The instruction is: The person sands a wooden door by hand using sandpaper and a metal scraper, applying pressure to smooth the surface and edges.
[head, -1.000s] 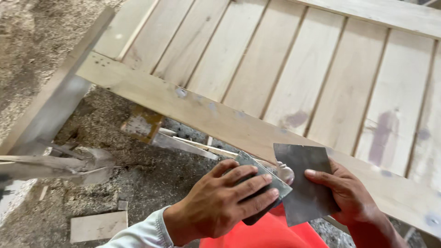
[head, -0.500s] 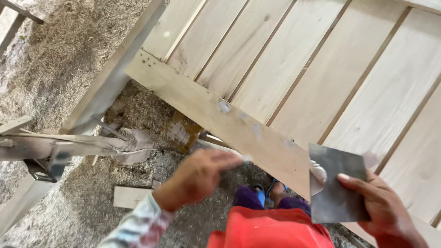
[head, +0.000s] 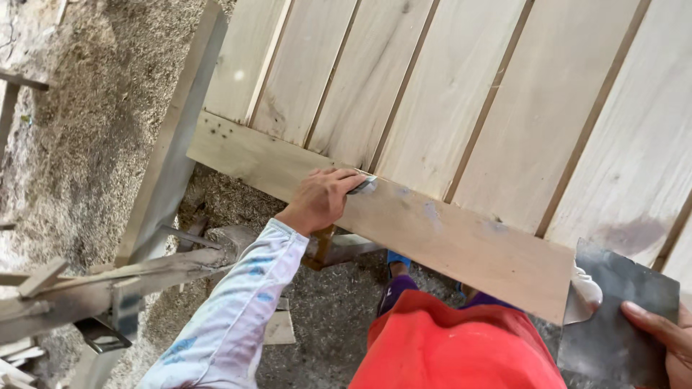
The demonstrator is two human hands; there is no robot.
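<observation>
Head view looks down on slatted wooden panel [head: 461,94] with cross rail [head: 404,223] along its near edge. Left hand [head: 322,198] closed on small putty knife [head: 362,185], blade pressed flat to rail at slat joint — flat angle suits spreading filler into wood. Grey smears [head: 432,212] on rail right of blade. Right hand [head: 667,335], off rail's right end, grips dark flat plate [head: 620,320] from below, kept level — white filler lump [head: 585,292] sits on plate edge nearest rail. Sawdust-covered floor [head: 94,122] left of rail.
</observation>
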